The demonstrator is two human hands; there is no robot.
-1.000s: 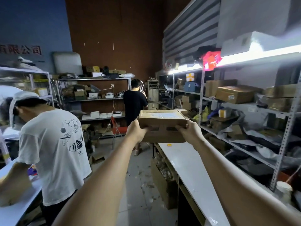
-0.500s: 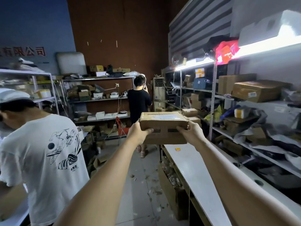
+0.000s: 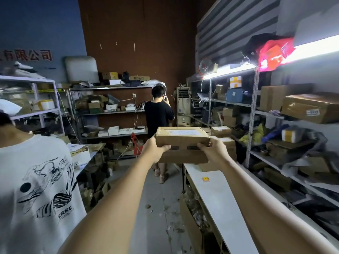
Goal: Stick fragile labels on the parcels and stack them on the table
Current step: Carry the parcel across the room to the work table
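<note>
Dim stockroom w/ shelving, white desk [image 3: 220,198] lower right. Left hand [image 3: 156,149] & right hand [image 3: 213,150] grip parcel [image 3: 181,137] by its ends, frame ctr, above desk's far end. Stiff cardboard, prob light; keep level. Stacked boxes [image 3: 221,132] just behind; yellow sticker [image 3: 206,179] on desk; person in black [image 3: 158,116] beyond.

left hand [image 3: 156,150]: bare | right hand [image 3: 213,151]: bare | forearms [image 3: 117,204]: bare
</note>
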